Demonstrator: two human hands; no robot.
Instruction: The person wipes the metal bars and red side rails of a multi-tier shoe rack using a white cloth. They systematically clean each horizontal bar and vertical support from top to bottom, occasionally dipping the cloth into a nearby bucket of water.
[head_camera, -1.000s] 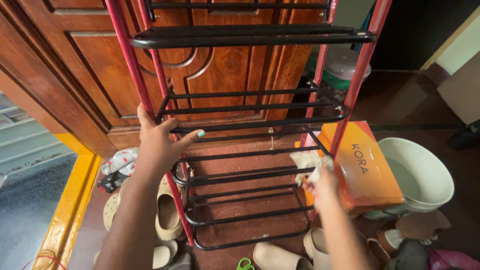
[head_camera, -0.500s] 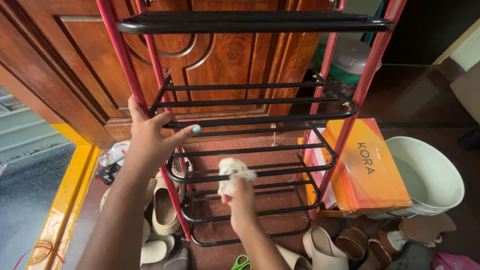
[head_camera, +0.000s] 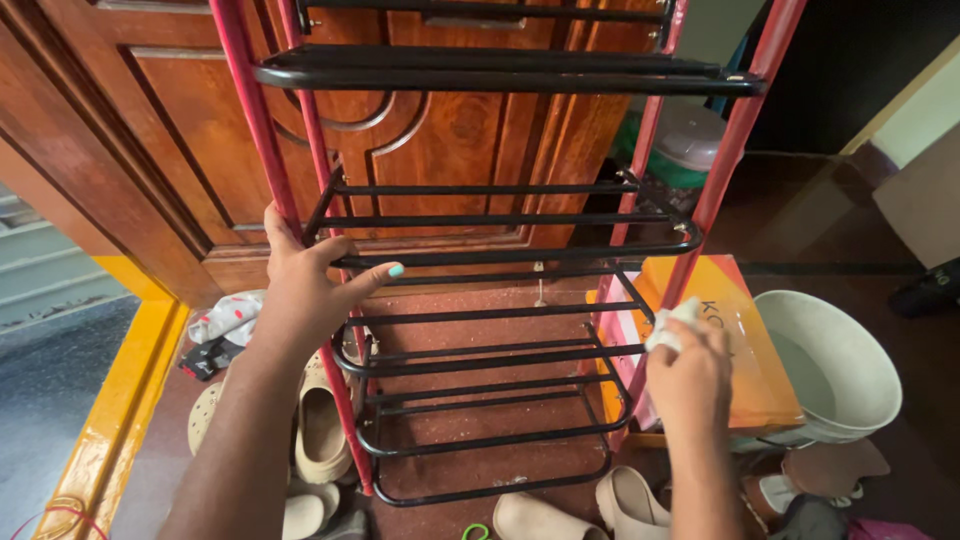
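Observation:
A metal shoe rack (head_camera: 500, 230) with red uprights and black bar shelves stands before a wooden door (head_camera: 450, 130). My left hand (head_camera: 305, 285) grips the rack's front left red upright, thumb resting on a black shelf bar. My right hand (head_camera: 690, 375) is closed on a small white cloth (head_camera: 668, 325) and presses it against the front right red upright, at the level of the lower shelves. All the shelves are bare.
An orange box (head_camera: 745, 345) and a pale green basin (head_camera: 835, 365) lie right of the rack. Beige sandals (head_camera: 320, 430) sit by the left leg, more footwear (head_camera: 620, 505) lies in front. A yellow threshold (head_camera: 120, 410) runs at the left.
My right hand with the cloth moved from the middle of a lower shelf bar back to the right upright. My left hand has kept its grip on the left upright.

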